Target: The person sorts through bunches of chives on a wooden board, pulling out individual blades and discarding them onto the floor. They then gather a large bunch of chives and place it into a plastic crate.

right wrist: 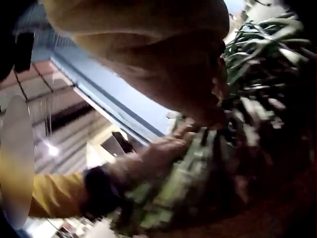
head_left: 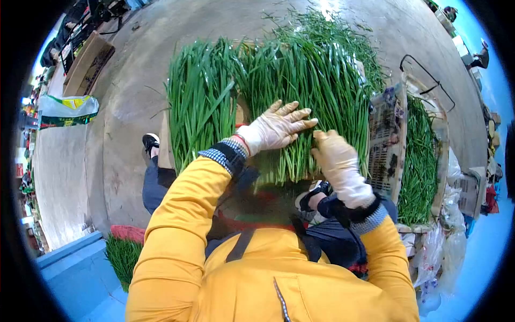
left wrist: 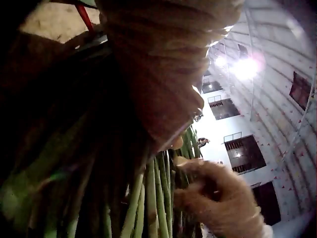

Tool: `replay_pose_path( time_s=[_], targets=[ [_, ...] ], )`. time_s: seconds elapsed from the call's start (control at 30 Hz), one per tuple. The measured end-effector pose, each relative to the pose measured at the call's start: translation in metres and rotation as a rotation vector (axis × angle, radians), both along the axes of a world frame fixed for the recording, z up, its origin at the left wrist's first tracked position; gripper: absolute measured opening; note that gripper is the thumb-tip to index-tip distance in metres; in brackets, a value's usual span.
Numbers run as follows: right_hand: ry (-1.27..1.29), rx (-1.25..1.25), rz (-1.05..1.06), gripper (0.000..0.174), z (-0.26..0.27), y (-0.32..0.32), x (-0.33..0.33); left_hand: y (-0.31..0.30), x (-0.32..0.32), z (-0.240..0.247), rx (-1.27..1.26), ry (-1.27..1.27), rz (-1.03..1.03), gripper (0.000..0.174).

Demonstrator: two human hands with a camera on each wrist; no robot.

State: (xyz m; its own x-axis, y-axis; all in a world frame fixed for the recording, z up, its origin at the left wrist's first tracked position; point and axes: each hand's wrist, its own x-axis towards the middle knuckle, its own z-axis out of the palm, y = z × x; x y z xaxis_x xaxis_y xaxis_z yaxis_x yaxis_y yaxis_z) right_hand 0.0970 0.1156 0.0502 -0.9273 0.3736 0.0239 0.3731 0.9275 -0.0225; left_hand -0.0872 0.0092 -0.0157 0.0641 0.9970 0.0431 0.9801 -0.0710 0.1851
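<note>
Long green garlic chives (head_left: 322, 75) lie in a thick layer before me, pale stalk ends toward my body. My gloved left hand (head_left: 279, 127) rests flat across the stalks, its fingers spread and pointing right. Just right of it, my gloved right hand (head_left: 338, 158) has its fingers curled at the stalks near the cut ends. In the left wrist view, the right hand (left wrist: 223, 203) pinches at the edge of the pale stalks (left wrist: 151, 198). A second bank of chives (head_left: 198, 96) lies to the left. The right wrist view is dark and blurred, with the stalks below the hand.
At the right stands a plastic crate (head_left: 387, 134) with more chives (head_left: 421, 182) beside its wall. Clear plastic bags (head_left: 450, 236) hang near it. Loose leaves (head_left: 327, 32) are scattered behind. A cardboard box (head_left: 88, 64) and a printed sack (head_left: 70, 107) lie at the left.
</note>
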Motion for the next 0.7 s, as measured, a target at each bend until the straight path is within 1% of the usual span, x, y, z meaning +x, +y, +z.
replay_pose_path(
  time_s=[0.03, 0.07, 0.13, 0.17, 0.2, 0.23, 0.3, 0.33, 0.37, 0.43, 0.47, 0.5, 0.53, 0.57, 0.6, 0.63, 0.67, 0.7],
  targets=[
    [0.014, 0.097, -0.013, 0.015, -0.035, -0.001, 0.002, 0.000, 0.001, 0.007, -0.023, 0.008, -0.001, 0.068],
    [0.015, 0.093, -0.019, 0.015, -0.050, -0.002, 0.004, 0.000, 0.002, 0.005, -0.007, 0.009, -0.010, 0.067],
    [-0.038, 0.107, -0.110, 0.011, -0.064, -0.004, 0.000, -0.002, -0.001, 0.004, 0.004, 0.025, -0.006, 0.066],
    [-0.087, 0.053, -0.013, 0.011, -0.061, -0.002, 0.004, -0.001, 0.001, 0.005, -0.028, 0.019, -0.001, 0.066],
    [-0.207, -0.010, 0.059, 0.011, -0.047, -0.006, 0.011, 0.003, 0.001, 0.005, -0.052, 0.017, 0.002, 0.065],
    [-0.329, -0.072, 0.134, 0.011, -0.031, -0.011, 0.020, -0.001, 0.002, 0.001, -0.016, 0.021, 0.008, 0.064],
    [-0.378, -0.339, 0.354, 0.011, -0.002, -0.012, 0.039, 0.002, 0.001, 0.002, -0.043, 0.027, 0.000, 0.063],
    [-0.425, -0.446, 0.381, 0.013, 0.022, -0.014, 0.043, 0.002, 0.003, 0.002, -0.045, 0.019, 0.001, 0.063],
    [-0.354, -0.521, 0.462, 0.013, 0.045, -0.011, 0.048, 0.001, 0.003, 0.003, -0.018, 0.017, 0.013, 0.061],
    [-0.201, -0.531, 0.443, 0.013, 0.043, 0.004, 0.053, 0.001, 0.004, 0.008, 0.012, 0.021, 0.019, 0.060],
    [-0.058, -0.448, 0.486, 0.012, 0.032, 0.013, 0.060, 0.001, 0.004, 0.011, 0.115, -0.068, 0.057, 0.063],
    [-0.052, -0.444, 0.483, 0.012, 0.028, 0.014, 0.059, 0.003, 0.006, 0.028, 0.218, -0.155, 0.090, 0.066],
    [-0.127, -0.379, 0.427, 0.011, 0.024, 0.012, 0.060, 0.006, 0.011, 0.043, 0.272, -0.191, 0.135, 0.068],
    [-0.210, -0.323, 0.371, 0.009, 0.018, 0.007, 0.063, 0.012, 0.021, 0.043, 0.260, -0.198, 0.131, 0.068],
    [-0.175, -0.315, 0.449, 0.007, 0.006, 0.004, 0.066, 0.020, 0.034, 0.042, 0.244, -0.209, -0.019, 0.067],
    [-0.119, -0.303, 0.463, 0.006, -0.001, -0.002, 0.069, 0.026, 0.040, 0.043, 0.236, -0.210, -0.169, 0.066],
    [-0.137, -0.285, 0.461, 0.007, 0.002, -0.008, 0.069, 0.025, 0.048, 0.039, 0.155, -0.251, -0.249, 0.062],
    [-0.154, -0.268, 0.455, 0.007, 0.004, -0.013, 0.071, 0.028, 0.053, 0.026, 0.053, -0.179, -0.311, 0.059]
  ],
)
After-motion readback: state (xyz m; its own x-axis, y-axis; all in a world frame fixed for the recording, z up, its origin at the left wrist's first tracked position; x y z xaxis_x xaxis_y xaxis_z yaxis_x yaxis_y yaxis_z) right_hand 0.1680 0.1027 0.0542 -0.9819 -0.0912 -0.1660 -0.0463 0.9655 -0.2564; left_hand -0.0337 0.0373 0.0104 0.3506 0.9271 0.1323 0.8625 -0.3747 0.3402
